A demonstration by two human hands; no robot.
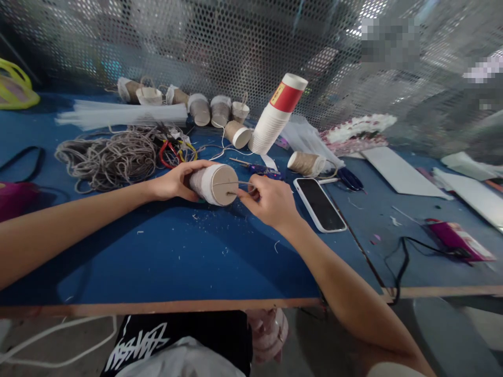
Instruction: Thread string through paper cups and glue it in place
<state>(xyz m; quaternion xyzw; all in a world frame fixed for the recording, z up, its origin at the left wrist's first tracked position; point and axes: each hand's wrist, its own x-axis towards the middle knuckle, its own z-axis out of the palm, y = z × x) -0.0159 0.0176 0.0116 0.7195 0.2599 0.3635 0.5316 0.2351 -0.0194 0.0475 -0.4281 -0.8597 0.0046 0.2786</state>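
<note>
My left hand (178, 182) is wrapped round the side of a paper cup (206, 184) covered in pale wrapping. The cup lies tilted, its round base turned toward my right hand. A thin grey-brown cord (245, 184) runs across the base, and a small dark hole shows in it. My right hand (271, 200) pinches the cord close to the base, thumb and forefinger together. Behind my left hand lie red-handled scissors (170, 153) and a heap of grey cord (112, 157).
Several wrapped cups (199, 109) line the back near a perforated metal screen (220, 47). A leaning stack of paper cups (271, 123) stands behind my hands. A phone (320, 204) lies to the right, beside a table seam. White sheets (404, 173) sit farther right.
</note>
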